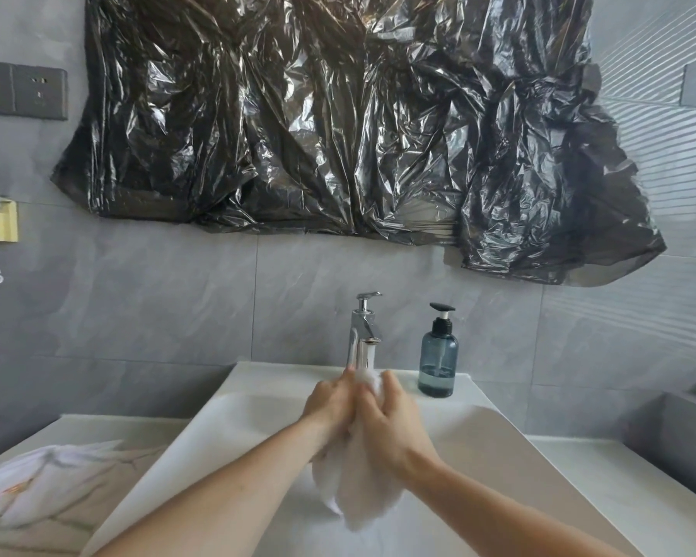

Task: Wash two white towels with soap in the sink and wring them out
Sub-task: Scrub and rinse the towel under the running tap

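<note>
Both hands gripped one towel over the sink.
Left hand (pixel 330 400) and right hand (pixel 386 424) clutched bunched white cloth towel (pixel 362 484) under chrome faucet (pixel 363 331), above white ceramic sink (pixel 234 428).

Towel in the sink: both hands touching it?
Touching. The head view shows the left hand and right hand clasped around the towel, which hangs below them over the sink.

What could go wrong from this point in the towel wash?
The towel gripped between left hand and right hand hangs low over the sink; wringing may splash the counter. The right elbow could knock the nearby soap bottle. The second towel looks unwashed and could be forgotten.
</note>
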Motion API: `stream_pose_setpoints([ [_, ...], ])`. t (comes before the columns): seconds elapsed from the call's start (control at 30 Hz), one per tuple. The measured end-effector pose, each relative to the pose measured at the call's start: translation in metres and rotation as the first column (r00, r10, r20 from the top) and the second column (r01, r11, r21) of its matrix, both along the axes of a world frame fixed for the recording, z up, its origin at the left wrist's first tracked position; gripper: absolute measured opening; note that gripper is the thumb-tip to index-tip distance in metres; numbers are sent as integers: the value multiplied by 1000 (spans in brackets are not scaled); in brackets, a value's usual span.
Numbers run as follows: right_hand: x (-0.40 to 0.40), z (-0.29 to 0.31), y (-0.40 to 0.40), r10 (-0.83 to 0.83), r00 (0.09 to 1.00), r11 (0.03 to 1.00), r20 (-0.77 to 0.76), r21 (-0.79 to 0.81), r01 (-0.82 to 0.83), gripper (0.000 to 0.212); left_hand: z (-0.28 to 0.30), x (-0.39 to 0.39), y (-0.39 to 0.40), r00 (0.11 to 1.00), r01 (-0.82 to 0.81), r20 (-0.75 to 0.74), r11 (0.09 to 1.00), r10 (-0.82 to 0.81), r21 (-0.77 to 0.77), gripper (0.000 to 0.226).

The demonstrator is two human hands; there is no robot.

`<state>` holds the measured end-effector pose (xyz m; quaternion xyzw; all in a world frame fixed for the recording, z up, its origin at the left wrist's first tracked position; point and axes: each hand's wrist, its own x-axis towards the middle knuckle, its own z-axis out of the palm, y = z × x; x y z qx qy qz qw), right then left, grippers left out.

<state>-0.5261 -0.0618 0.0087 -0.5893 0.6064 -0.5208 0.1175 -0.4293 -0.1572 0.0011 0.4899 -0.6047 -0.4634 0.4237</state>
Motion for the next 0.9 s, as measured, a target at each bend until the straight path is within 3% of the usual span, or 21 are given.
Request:
stream_pose_setpoints([
  [0.1, -20, 5, -12, -114, 991, 993, 64, 23, 112, 28, 14, -2, 28, 999, 47, 23, 996, -46, -79, 55],
  [0.23, -29, 2, -13, -107, 992, 989, 74, 114, 98, 30, 20, -5, 37, 960, 158, 257, 975, -114, -156, 59],
  [0.33, -21, 5, -4, 33, 997, 992, -68, 126, -25, 30, 15, 11, 16, 925, 107, 378, 977, -30, -184, 68],
  [0.47, -32, 24, -9, -13, 964, 983, -264, 173, 61, 18, 35, 41, 18, 780, 266, 620, 943, -88, -200, 28],
  [0.57, -49, 22, -17, -21, 948, 940, -319, 316, 127, 21, 40, 47, 7, 620, 300, 769, 953, -155, -50, 45],
  [0.67, -56, 3, -24, 63, 940, 871, -335, 478, 112, 36, 25, 45, 10, 430, 356, 870, 931, -241, 82, 43],
  [0.77, -60, -10, -22, 173, 899, 788, -403, 604, 119, 71, -4, 45, 1, 378, 348, 885, 928, -271, 136, 78],
  [0.8, -60, -12, -21, 194, 875, 771, -444, 621, 144, 78, -9, 45, 1, 349, 350, 903, 929, -251, 122, 74],
  [0.83, -60, -14, -21, 208, 853, 764, -479, 624, 164, 79, -13, 45, 1, 341, 351, 912, 931, -228, 101, 56],
  [0.87, -59, -16, -22, 201, 847, 764, -491, 620, 178, 74, -12, 45, 6, 352, 347, 916, 936, -192, 63, 34],
  [0.9, -57, -16, -22, 173, 865, 782, -471, 600, 170, 66, -13, 44, 3, 421, 331, 893, 943, -160, 13, 21],
])
